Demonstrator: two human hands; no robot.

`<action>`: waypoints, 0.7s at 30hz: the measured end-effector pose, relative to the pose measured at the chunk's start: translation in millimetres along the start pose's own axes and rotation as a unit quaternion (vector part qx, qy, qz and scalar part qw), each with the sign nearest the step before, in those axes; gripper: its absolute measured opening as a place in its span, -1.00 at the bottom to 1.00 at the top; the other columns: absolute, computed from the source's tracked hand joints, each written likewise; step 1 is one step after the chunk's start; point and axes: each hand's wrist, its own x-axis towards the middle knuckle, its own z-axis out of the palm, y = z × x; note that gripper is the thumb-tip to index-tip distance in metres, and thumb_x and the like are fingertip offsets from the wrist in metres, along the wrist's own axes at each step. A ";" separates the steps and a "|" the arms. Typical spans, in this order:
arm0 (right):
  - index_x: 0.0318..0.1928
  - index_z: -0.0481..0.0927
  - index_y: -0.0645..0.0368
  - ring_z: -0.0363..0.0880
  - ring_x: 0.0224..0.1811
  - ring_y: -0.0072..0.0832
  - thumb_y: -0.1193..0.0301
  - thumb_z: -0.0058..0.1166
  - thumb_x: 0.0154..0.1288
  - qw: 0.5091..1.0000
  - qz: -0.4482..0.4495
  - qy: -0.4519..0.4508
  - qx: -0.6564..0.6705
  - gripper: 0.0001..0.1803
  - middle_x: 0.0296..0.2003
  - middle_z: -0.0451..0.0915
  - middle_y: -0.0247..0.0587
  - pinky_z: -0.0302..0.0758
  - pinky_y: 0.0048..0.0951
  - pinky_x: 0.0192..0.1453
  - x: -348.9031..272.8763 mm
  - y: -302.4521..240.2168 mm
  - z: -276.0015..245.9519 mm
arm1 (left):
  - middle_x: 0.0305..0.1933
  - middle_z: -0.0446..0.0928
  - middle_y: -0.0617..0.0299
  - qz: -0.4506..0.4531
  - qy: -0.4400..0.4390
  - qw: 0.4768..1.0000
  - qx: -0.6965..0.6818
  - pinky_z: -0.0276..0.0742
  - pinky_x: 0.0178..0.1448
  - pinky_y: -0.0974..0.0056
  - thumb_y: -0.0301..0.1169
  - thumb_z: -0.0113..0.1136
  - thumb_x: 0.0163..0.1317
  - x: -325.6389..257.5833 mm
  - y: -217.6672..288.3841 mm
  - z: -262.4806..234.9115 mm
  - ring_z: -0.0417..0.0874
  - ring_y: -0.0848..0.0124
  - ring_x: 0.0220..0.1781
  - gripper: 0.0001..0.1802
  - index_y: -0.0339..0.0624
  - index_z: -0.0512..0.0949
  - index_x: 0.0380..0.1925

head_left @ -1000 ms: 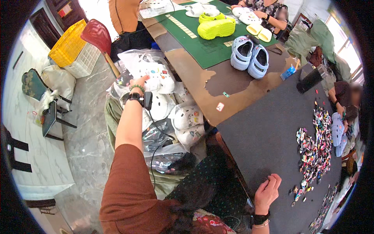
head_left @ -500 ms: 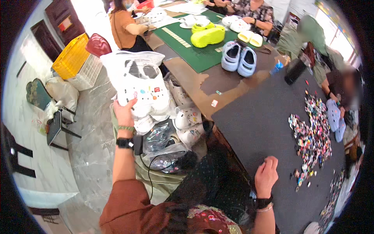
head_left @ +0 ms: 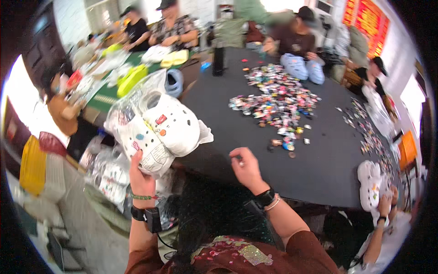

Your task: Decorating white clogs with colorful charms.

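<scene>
My left hand (head_left: 140, 177) grips a clear plastic bag (head_left: 155, 125) holding a pair of white clogs with small coloured charms, lifted to the near left edge of the dark table (head_left: 328, 160). My right hand (head_left: 246, 168) rests on the table's near edge, fingers loosely curled, holding nothing that I can see. A heap of small colourful charms (head_left: 278, 102) lies in the middle of the table beyond my right hand.
More bagged white clogs (head_left: 107, 176) are piled on the floor at lower left. A yellow crate (head_left: 33, 164) stands at far left. Several people sit around the tables; one at lower right holds a white clog (head_left: 372, 182). Blue clogs (head_left: 301, 66) lie at the far side.
My left hand has lifted the bagged white clogs from the floor pile up to the table edge. My view has swung right, toward the dark table.
</scene>
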 end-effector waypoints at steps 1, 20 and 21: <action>-0.21 0.53 0.19 0.59 -0.25 -0.20 0.58 0.09 0.15 0.999 0.036 -0.022 0.004 -0.84 -0.26 0.56 -0.08 0.52 -0.32 -0.20 -3.6 -6.6 -8.9 | 0.17 0.50 0.10 -0.025 0.008 0.999 -0.023 0.46 0.26 0.11 -0.39 0.10 0.29 -0.9 -15.6 10.7 0.53 0.21 0.18 -0.56 -0.30 0.40 0.15; 0.05 0.42 0.29 0.60 -0.03 -0.15 0.37 0.04 0.29 0.997 0.059 0.052 0.016 -0.63 -0.11 0.58 0.11 0.50 -0.25 0.03 21.6 10.1 -73.0 | 0.15 0.47 0.16 -0.425 -0.148 0.890 -0.072 0.27 0.30 -0.13 -0.02 -0.21 0.47 -79.2 -170.4 110.2 0.46 0.21 0.18 -0.51 -0.03 0.28 0.24; 0.13 0.40 0.29 0.59 0.02 -0.12 0.38 0.02 0.28 0.995 0.075 0.065 -0.014 -0.57 -0.04 0.57 0.14 0.49 -0.24 0.06 29.4 30.2 -79.6 | 0.04 0.49 0.14 -0.456 -0.138 0.879 -0.031 0.31 0.27 -0.09 -0.02 -0.15 0.45 -82.5 -174.5 124.0 0.47 0.21 0.12 -0.54 -0.03 0.30 0.18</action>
